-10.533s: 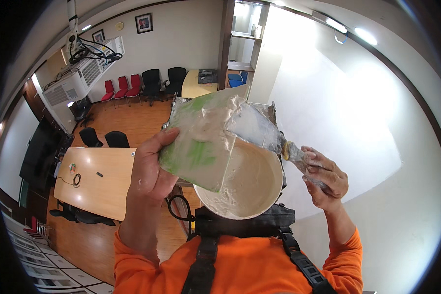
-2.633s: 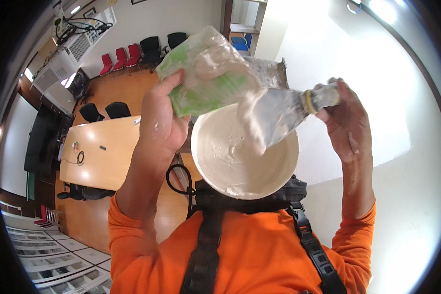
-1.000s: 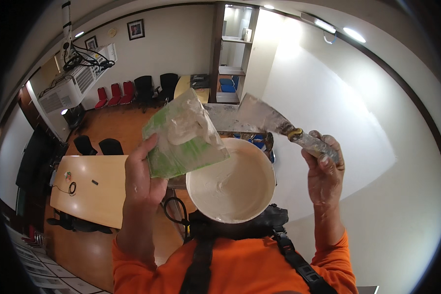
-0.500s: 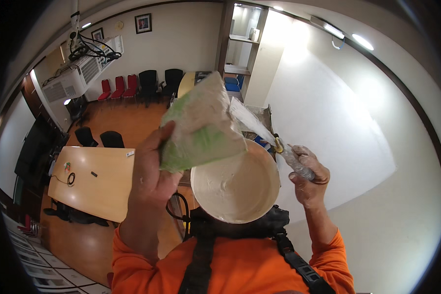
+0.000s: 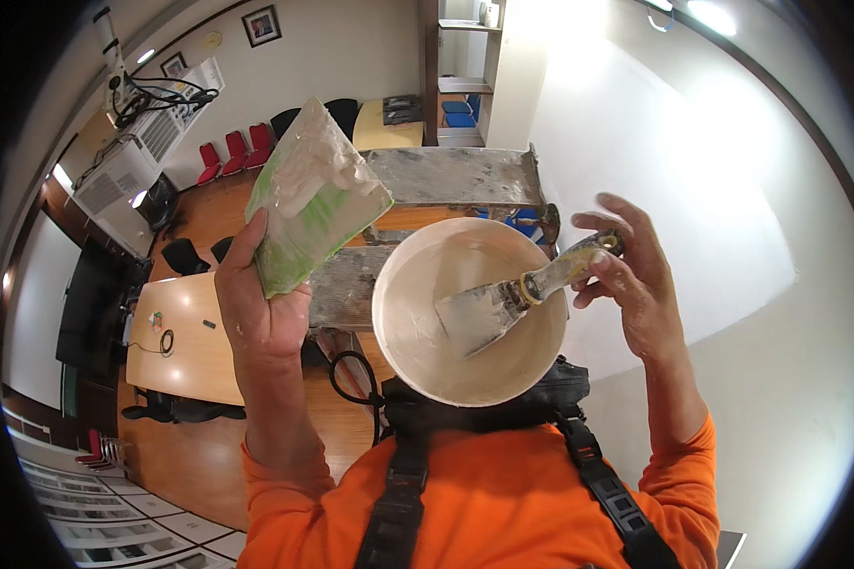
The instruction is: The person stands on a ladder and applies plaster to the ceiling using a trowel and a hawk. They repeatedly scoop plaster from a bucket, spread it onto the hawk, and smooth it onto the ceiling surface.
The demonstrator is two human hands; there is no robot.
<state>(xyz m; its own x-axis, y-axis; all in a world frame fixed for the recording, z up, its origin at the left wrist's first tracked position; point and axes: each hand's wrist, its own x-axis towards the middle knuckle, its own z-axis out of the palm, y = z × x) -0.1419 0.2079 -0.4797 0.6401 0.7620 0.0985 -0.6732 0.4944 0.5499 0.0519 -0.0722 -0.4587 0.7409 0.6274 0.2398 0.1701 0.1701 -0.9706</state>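
Note:
My left hand (image 5: 270, 303) grips a thin green plastic spreader plate (image 5: 299, 237) by its lower edge. A thick lump of off-white filler (image 5: 318, 171) sits on the plate's upper part. Filler smears my right hand (image 5: 631, 270), whose thumb and fingers loosely hold the handle of a putty knife (image 5: 512, 303); some fingers are partly raised. The knife's coated blade lies inside a round white bucket (image 5: 389, 341), above or against the filler; I cannot tell if it touches. The bucket is close in front of my body, with pale filler inside.
Beyond the bucket stand worn scaffold planks (image 5: 455, 175). To the right is a white wall (image 5: 655, 171) with a brighter patch. Lower on the left is a wooden table (image 5: 185, 318) with a cable on it. Red chairs (image 5: 235, 147) line the far wall. A black cable loop (image 5: 351, 379) hangs beside the bucket.
The plate has moved left, away from the bucket, and tilted to show its filler. The putty knife has swung from beside the plate down into the bucket, and my right-hand grip has loosened.

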